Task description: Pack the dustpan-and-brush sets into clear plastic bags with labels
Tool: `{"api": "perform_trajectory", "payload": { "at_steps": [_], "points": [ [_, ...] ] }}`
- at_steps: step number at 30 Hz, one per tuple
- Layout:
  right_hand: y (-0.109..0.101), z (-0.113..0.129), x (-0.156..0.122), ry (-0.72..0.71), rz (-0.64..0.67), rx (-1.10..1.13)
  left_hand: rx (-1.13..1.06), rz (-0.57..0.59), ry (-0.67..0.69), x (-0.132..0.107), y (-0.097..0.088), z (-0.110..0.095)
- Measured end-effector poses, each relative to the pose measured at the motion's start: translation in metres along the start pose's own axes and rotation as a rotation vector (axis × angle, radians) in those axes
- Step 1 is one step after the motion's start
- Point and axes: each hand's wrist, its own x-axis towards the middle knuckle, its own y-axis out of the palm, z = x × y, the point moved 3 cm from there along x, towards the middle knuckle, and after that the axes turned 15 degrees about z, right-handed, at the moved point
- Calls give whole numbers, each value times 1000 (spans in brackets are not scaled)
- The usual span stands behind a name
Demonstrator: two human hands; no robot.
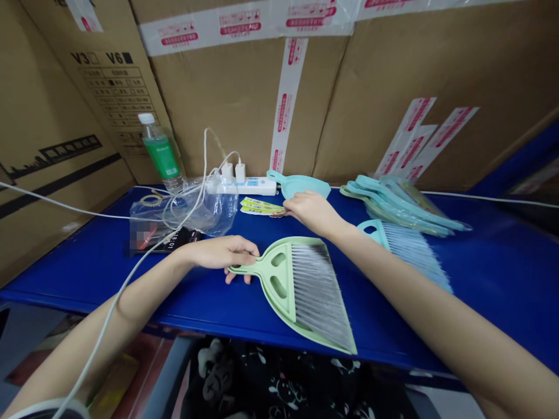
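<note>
My left hand (227, 253) is closed on the handle of a light green dustpan (279, 291) that lies flat on the blue table (502, 279) with a grey-bristled brush nested in it. My right hand (308, 209) reaches farther back, its fingers pinching the edge of a small stack of yellow-green labels (259, 206). A light blue dustpan (301, 185) lies just behind that hand. To the right of my right forearm lies a light blue brush (410, 247).
A stack of blue and green dustpans (402, 203) lies at the back right. A white power strip (248, 185) with chargers, a green-labelled bottle (161, 154), a clear plastic bag (192, 209) and a phone (170, 240) occupy the back left. Cardboard boxes (244, 99) wall the table.
</note>
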Motion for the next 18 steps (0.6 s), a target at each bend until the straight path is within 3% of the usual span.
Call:
{"api": "perform_trajectory", "payload": {
  "at_steps": [8, 12, 18],
  "points": [
    [-11, -18, -32, -152, -136, 238, 25, -49, -38, -1, -2, -4],
    [-15, -19, -58, -146, -169, 346, 24, -90, -58, -1, -6, -3],
    [-22, -9, -84, -204, -80, 516, -9, -141, -63, -1, -8, -4]
  ]
}}
